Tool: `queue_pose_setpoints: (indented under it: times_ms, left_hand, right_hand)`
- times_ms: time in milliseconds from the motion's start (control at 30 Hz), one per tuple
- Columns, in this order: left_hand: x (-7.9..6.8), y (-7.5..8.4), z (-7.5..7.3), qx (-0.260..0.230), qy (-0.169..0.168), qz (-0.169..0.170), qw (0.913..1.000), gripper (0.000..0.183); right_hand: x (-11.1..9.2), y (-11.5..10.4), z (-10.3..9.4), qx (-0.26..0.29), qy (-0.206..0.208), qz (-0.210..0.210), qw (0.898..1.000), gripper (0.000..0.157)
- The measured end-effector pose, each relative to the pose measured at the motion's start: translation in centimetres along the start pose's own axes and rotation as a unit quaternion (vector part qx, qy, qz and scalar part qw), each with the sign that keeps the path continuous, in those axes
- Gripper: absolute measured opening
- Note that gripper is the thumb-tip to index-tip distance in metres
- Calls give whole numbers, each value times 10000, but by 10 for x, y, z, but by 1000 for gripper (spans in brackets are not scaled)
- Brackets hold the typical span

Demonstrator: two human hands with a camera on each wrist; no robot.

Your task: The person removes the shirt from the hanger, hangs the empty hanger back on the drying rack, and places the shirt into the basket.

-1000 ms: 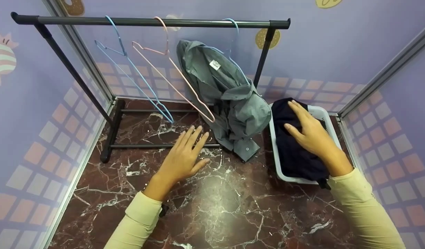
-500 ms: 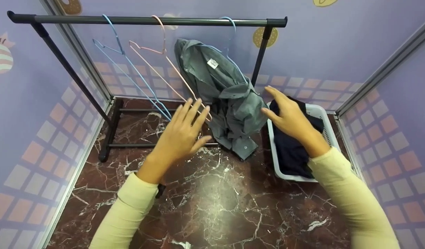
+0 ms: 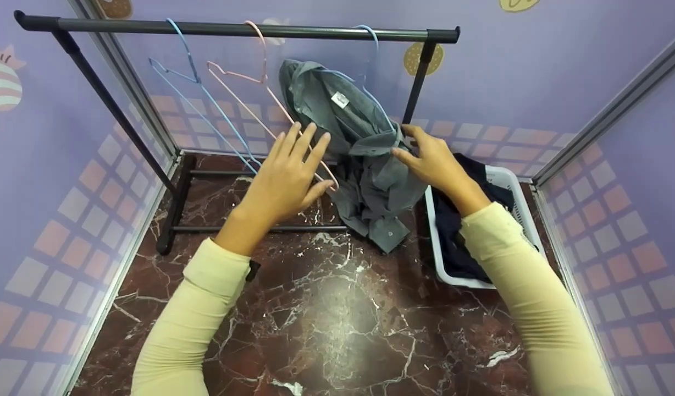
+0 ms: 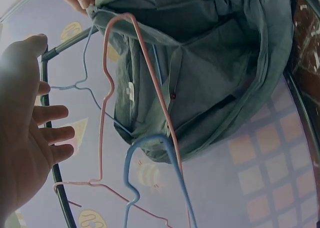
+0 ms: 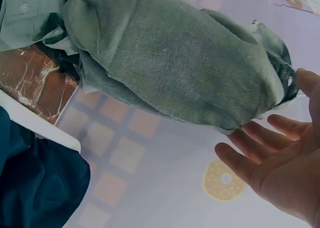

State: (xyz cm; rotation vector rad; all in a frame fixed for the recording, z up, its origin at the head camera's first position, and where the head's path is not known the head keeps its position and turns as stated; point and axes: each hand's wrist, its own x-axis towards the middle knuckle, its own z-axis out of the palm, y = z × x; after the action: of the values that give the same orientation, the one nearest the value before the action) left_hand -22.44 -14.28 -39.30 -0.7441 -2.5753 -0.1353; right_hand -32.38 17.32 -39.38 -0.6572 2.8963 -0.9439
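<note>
A grey-green shirt (image 3: 370, 165) hangs askew on a blue hanger (image 3: 375, 93) at the right end of the rack. My right hand (image 3: 433, 159) is at the shirt's right shoulder, thumb in front and fingers behind, fingertips right at the cloth. In the right wrist view its fingers (image 5: 250, 145) look fairly straight, with thumb and fingers apart. My left hand (image 3: 282, 176) is raised with fingers extended and holds nothing. It overlaps the lower part of a bare pink hanger (image 3: 249, 110) in the head view; the left wrist view shows the palm (image 4: 20, 133) beside that hanger.
A black garment rack (image 3: 222, 27) stands against the back wall, with another bare blue hanger (image 3: 203, 99) at its left. A white basket (image 3: 516, 187) of dark navy clothing (image 3: 458, 247) stands on the marble floor (image 3: 326, 319) at the right. Patterned walls close in both sides.
My right hand has moved left and up from over the basket to the shirt's shoulder. My left hand has risen toward the pink hanger. The shirt stays on its hanger.
</note>
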Motion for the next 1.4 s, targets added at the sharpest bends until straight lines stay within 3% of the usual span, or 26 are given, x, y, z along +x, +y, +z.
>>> queue_pose_setpoints:
  times_ms: [200, 467, 700, 1200, 1400]
  left_hand:
    - [12, -11, -6, 93, -351, -226, 9991, 79]
    - [19, -19, -5, 144, -567, -452, 9973, 79]
    - [29, -27, -9, -20, -781, -478, 9958, 78]
    - [55, -40, -20, -343, -536, -584, 9963, 73]
    - [65, -46, -24, -410, -124, -699, 9966, 60]
  right_hand:
    - [14, 0, 7, 246, -60, 312, 9992, 72]
    - [23, 3, 30, 82, 644, -148, 9978, 28]
    - [24, 4, 37, 149, 924, -315, 9951, 18]
    - [16, -4, 37, 348, 1572, -421, 9861, 18]
    - [7, -5, 34, 415, 1717, -507, 9830, 20]
